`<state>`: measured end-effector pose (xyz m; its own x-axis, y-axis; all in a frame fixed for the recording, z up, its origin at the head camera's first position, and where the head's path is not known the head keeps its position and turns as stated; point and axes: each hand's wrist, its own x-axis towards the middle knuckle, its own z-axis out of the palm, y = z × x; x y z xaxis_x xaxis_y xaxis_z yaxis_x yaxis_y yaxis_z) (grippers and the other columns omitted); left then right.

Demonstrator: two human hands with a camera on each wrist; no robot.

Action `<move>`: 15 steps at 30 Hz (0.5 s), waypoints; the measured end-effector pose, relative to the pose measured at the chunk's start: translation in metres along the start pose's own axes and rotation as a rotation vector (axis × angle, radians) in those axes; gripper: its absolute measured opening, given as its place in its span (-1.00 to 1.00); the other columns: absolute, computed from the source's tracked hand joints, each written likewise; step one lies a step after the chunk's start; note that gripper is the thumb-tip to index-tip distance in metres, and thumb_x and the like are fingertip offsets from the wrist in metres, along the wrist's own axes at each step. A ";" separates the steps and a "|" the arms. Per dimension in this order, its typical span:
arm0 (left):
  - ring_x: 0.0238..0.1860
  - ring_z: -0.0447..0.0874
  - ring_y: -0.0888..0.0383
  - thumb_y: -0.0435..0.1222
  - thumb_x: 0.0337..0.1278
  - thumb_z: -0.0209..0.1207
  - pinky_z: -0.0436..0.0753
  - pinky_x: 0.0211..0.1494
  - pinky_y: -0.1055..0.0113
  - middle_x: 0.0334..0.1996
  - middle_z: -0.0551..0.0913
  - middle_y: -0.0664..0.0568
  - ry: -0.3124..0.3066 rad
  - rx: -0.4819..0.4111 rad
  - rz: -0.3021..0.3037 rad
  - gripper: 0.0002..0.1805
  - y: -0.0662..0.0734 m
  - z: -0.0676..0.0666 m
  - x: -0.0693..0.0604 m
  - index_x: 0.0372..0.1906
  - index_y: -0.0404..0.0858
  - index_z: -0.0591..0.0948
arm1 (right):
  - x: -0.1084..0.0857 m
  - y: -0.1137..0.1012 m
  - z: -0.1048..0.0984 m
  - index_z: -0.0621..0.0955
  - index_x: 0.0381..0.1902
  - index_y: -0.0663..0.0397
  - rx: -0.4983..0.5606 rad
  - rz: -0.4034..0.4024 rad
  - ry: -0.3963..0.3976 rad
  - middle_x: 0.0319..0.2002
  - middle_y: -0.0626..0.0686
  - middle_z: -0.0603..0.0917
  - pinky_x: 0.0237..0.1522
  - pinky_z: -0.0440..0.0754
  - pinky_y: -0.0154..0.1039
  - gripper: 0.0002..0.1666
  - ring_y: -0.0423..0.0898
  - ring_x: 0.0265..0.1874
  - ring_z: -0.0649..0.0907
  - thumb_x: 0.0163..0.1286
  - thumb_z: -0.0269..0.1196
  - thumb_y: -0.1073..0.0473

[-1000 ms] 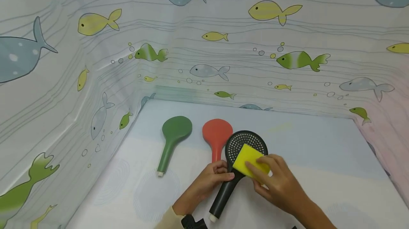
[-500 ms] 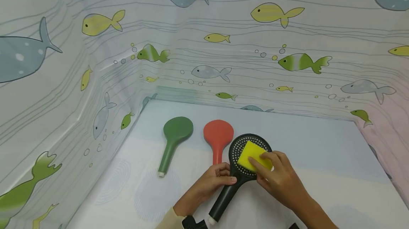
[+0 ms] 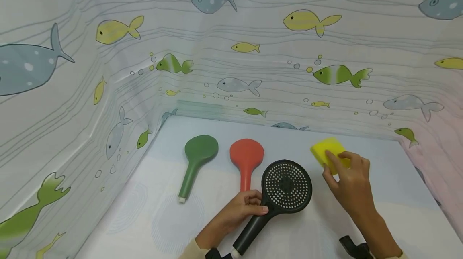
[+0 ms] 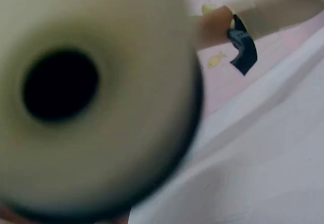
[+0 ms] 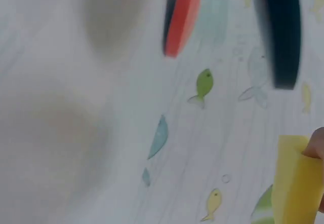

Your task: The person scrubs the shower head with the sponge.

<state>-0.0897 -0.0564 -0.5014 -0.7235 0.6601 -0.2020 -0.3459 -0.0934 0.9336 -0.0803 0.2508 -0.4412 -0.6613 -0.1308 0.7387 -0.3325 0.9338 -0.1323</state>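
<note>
A black shower head (image 3: 287,186), its perforated face turned up, is gripped near the neck by my left hand (image 3: 243,209). Its handle slants down toward the near left. Up close in the left wrist view, the pale hollow end of the handle (image 4: 131,97) fills much of the picture. My right hand (image 3: 351,178) pinches a yellow sponge (image 3: 327,148) between thumb and fingers, to the right of the shower head and apart from it. The sponge (image 5: 298,183) also shows at the right edge of the right wrist view.
A red shower head (image 3: 247,154) lies face down just behind my left hand. Left of it lies a green shower head (image 3: 200,150), also face down. The white table (image 3: 361,158) is bordered by upright sheets (image 3: 267,66) printed with fish.
My right hand has lifted the yellow sponge off the black shower head's face and carried it away to the right. The left hand keeps its grip; the shower head has shifted slightly.
</note>
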 end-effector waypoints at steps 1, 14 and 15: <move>-0.36 0.54 0.28 -0.34 0.16 0.30 0.55 -0.17 0.42 -0.46 0.61 0.17 0.003 0.000 -0.002 -0.84 0.000 0.000 0.000 -0.20 -0.23 0.57 | 0.000 -0.003 -0.001 0.66 0.08 0.24 0.027 0.008 0.015 -0.11 0.43 0.50 -0.22 0.45 0.14 -0.48 0.37 -0.11 0.41 0.34 0.07 0.02; -0.15 0.62 0.23 -0.27 0.21 0.30 0.60 0.03 0.40 -0.14 0.71 0.05 -0.013 0.013 -0.018 -0.52 0.002 0.001 0.000 0.20 -0.34 0.54 | -0.017 -0.085 0.009 0.71 0.10 -0.17 0.220 -0.368 -0.114 -0.10 0.12 0.59 -0.15 0.66 0.01 -0.50 0.09 -0.09 0.49 0.54 -0.11 -0.10; -0.13 0.63 0.21 -0.27 0.20 0.30 0.60 0.05 0.39 -0.09 0.72 0.02 -0.017 0.011 -0.021 -0.48 0.002 0.001 -0.001 0.25 -0.34 0.52 | -0.018 -0.086 0.010 0.71 0.09 -0.17 0.218 -0.374 -0.115 -0.10 0.11 0.59 -0.16 0.67 0.02 -0.50 0.10 -0.08 0.50 0.54 -0.12 -0.10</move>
<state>-0.0891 -0.0562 -0.4995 -0.7057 0.6747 -0.2162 -0.3539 -0.0713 0.9326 -0.0463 0.1698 -0.4493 -0.5351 -0.4933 0.6858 -0.6882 0.7253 -0.0153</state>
